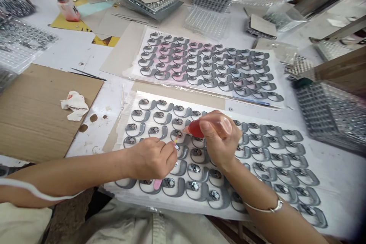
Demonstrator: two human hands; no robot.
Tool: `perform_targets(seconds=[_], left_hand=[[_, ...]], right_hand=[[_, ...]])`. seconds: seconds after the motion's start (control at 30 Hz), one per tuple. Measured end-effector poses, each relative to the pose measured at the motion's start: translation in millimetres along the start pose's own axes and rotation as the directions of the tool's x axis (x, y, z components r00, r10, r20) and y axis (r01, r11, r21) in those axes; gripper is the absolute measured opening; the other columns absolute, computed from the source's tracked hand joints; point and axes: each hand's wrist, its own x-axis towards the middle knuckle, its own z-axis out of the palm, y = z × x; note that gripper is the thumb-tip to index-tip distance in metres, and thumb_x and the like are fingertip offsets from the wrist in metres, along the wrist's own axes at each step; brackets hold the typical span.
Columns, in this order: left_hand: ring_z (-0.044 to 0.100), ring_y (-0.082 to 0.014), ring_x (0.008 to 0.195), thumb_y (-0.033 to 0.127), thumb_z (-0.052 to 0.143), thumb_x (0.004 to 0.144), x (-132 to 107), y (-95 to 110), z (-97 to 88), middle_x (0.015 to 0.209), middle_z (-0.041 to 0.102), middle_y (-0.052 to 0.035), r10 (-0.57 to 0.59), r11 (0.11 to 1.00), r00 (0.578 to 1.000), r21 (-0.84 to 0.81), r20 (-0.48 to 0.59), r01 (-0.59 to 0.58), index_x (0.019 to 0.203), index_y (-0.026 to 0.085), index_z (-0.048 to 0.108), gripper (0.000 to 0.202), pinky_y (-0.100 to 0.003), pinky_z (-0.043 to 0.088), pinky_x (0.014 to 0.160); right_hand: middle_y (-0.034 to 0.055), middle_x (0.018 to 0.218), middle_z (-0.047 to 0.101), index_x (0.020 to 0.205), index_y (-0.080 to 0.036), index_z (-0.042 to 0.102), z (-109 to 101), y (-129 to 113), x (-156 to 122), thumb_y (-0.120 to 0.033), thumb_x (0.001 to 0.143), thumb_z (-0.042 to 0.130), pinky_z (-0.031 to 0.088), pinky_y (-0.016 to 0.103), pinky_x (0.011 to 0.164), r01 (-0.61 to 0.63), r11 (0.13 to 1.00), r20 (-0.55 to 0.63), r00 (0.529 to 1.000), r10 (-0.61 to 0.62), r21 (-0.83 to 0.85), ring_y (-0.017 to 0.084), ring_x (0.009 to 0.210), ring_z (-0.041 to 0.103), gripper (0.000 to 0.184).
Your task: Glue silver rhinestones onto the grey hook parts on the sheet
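At the near edge, pale cloth covers the person's lap, and a silvery bangle [265, 209] circles the right forearm. On the counter [94, 141], a white sheet [137, 197] bears rows of grey, flattened, open loops, each topped by a round, faceted, shiny head.

The left hand [153, 158] pinches a slim tool [175, 142], its yellowish tip pointing up and slightly right at one loop's head [178, 134] in the sheet's upper left half. A pink rounded end [157, 184] shows below the fist, roughly in line with it; the join is hidden. The right hand [224, 141] is wrapped around a translucent squeeze bottle [196, 129] of red liquid, lying nearly level above the sheet, long axis running right to left, tapered nozzle pointing left to that same head; whether they touch is unclear.

To the left, crumpled white tissue [74, 105] lies on brown ribbed cardboard [42, 114].

Beyond, a second sheet [276, 72] carries similar loops. Farther back are clear dimpled plastic trays [206, 21] and, at left, a dark-capped bottle [67, 7] with pinkish-red contents; its dark lettering is too blurred to read.
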Motion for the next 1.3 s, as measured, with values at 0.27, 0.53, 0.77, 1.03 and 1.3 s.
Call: perform_targets(seconds=[0.27,0.53,0.77,1.03,1.3], left_hand=[[0.065,-0.0173,0.058,0.003,0.06,0.083,2.9,-1.5,-1.7,0.074,0.07,-0.0121,0.006,1.0,1.0,-0.026,-0.026,-0.006,0.081,0.005,0.063,0.004,-0.025,0.052,0.042],[0.068,-0.0169,0.061,0.003,0.058,0.086,7.2,-5.6,-8.9,0.076,0.071,-0.0134,0.021,0.998,1.0,-0.053,0.0,-0.021,0.085,0.004,0.065,0.007,-0.024,0.056,0.047],[0.066,-0.0165,0.058,0.004,0.06,0.084,6.1,-3.2,-6.2,0.072,0.07,-0.0116,0.003,0.998,1.0,-0.056,-0.016,-0.004,0.084,0.004,0.065,0.005,-0.025,0.055,0.048],[0.065,-0.016,0.059,0.006,0.057,0.086,2.2,-1.7,-1.2,0.074,0.07,-0.01,-0.032,0.998,0.999,-0.054,-0.027,0.031,0.083,0.007,0.064,0.008,-0.025,0.052,0.046],[0.065,-0.0154,0.059,0.006,0.055,0.088,3.0,-3.3,-2.3,0.073,0.069,-0.0093,-0.026,0.998,0.999,-0.051,-0.027,0.025,0.082,0.008,0.063,0.011,-0.025,0.054,0.046]], right_hand=[[0.0008,0.068,0.062,0.075,-0.023,0.064,0.4,-3.0,2.0,-0.025,0.086,0.063,0.047,0.032,0.058,0.069,0.998,-0.01,0.998,-0.069,-0.011,0.016,0.062,0.058,0.012],[-0.0001,0.067,0.063,0.074,-0.022,0.062,0.0,-5.3,1.4,-0.023,0.086,0.063,0.048,0.032,0.059,0.113,0.992,-0.01,0.993,-0.114,-0.059,0.015,0.062,0.059,0.012],[-0.0007,0.067,0.063,0.075,-0.021,0.062,-0.9,-6.1,1.7,-0.019,0.085,0.064,0.048,0.03,0.058,0.15,0.987,-0.012,0.989,-0.15,-0.054,0.014,0.061,0.059,0.01],[-0.0007,0.066,0.063,0.076,-0.021,0.062,-2.3,-7.0,1.8,-0.018,0.084,0.065,0.048,0.03,0.058,0.159,0.986,-0.02,0.987,-0.16,-0.059,0.014,0.059,0.059,0.009],[-0.0003,0.064,0.064,0.074,-0.019,0.062,-2.8,-8.7,3.4,-0.016,0.084,0.065,0.047,0.028,0.053,0.226,0.973,-0.008,0.974,-0.227,-0.052,0.013,0.057,0.058,0.01]])
